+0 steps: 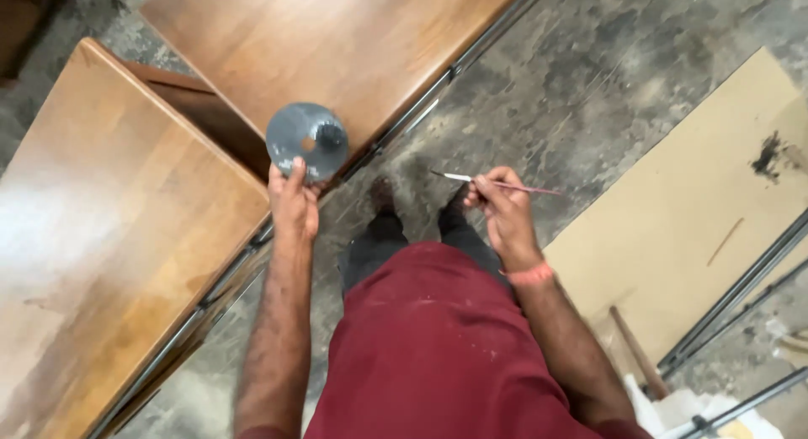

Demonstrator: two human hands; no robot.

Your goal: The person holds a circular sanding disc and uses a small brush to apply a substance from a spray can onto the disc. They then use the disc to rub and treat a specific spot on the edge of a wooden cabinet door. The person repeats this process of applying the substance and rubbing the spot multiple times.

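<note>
The left hand (293, 205) grips a round grey paint-smeared disc (306, 141), the right hand (503, 210) pinches a thin pink-handled brush (497, 183), both held clear of the brown varnished wooden tabletops (126, 220), so touch-up work appears unfinished.

You get even, moderately bright light with a pale glare patch on the left wooden tabletop (109, 237), soft shadows beside it, and slight blur and wide-angle stretching toward the frame edges.

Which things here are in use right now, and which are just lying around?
In use:
left hand holding a round grey disc
right hand holding a thin brush
wooden tabletops beside the disc

Lying about:
cardboard sheet on the floor
wooden stick
metal bars at right
</note>
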